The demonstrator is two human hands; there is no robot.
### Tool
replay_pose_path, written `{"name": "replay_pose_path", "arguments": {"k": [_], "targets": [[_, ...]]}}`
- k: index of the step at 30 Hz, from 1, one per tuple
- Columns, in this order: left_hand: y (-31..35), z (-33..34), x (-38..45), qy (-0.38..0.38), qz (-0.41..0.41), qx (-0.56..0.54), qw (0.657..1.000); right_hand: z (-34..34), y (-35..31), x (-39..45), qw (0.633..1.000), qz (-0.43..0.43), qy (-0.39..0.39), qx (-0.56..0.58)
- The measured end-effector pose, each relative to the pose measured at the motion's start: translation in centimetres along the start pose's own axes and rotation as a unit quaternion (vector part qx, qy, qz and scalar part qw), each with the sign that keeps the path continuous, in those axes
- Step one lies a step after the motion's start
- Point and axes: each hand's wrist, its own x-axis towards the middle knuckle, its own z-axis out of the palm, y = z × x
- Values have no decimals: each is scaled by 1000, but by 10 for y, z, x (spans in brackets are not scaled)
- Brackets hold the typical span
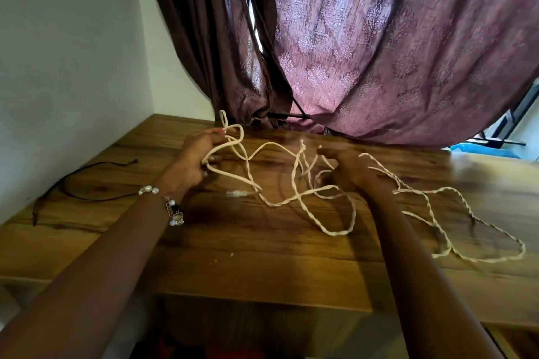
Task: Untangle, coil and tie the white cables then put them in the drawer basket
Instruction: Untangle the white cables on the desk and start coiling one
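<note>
Gripping a few loops of the white cables (294, 181), left hand (198, 160) has fingers curled round the strands, one loop poking up above the fist. Right hand (347, 172) sits in the middle of the tangle, fingers bent with strands running between them; blurred, exact grip hard to tell. Cables sprawl from left hand across to far right of the wooden table (262, 265), twisted pair sections trailing right, clear plug (233, 193) lying between the hands. Beaded bracelet (169, 204) on left wrist. Thin black cord (75, 183) at left. Purple patterned curtain (364, 44) behind, white wall (67, 61) left.
</note>
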Motion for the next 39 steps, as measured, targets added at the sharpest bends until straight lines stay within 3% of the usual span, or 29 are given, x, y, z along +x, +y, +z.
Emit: {"name": "replay_pose_path", "arguments": {"k": [3, 6, 9, 10, 13, 18, 21, 23, 25, 28, 29, 30, 35, 39], "targets": [[1, 4, -4, -16, 5, 4, 1000, 8, -1, 5, 999, -40, -28, 5], [-1, 1, -1, -47, -20, -27, 998, 12, -1, 3, 993, -28, 34, 108], [-4, -4, 2, -89, -38, -38, 995, 4, -12, -9, 953, -4, 103, 283], [-6, -5, 3, -94, -40, -37, 994, 2, -20, -14, 951, -11, 105, 291], [-9, 0, -1, -92, -21, -9, 995, 3, -44, -25, 961, -45, 51, 269], [-9, 8, -6, -87, -32, 16, 996, 14, -71, -30, 923, -22, -97, 371], [-5, 11, -10, -121, -42, 25, 991, 26, -71, -20, 962, -32, -99, 251], [-2, 15, -14, -139, -55, 9, 989, 28, -74, -17, 965, -38, -92, 242], [2, 17, -16, -157, -74, -19, 985, 28, -76, -14, 922, -32, -100, 373], [8, 19, -19, -181, -107, -57, 976, 26, -74, -6, 751, -1, -126, 649], [9, 19, -20, -186, -117, -68, 973, 27, -72, -3, 708, 0, -129, 695], [9, 19, -20, -189, -124, -75, 971, 28, -70, -1, 692, -2, -134, 709], [4, 23, -25, -271, -150, -99, 946, 41, -72, -4, 773, -79, -210, 594], [-2, 22, -27, -390, -168, -111, 899, 45, -71, -8, 764, -83, -267, 582]]}}
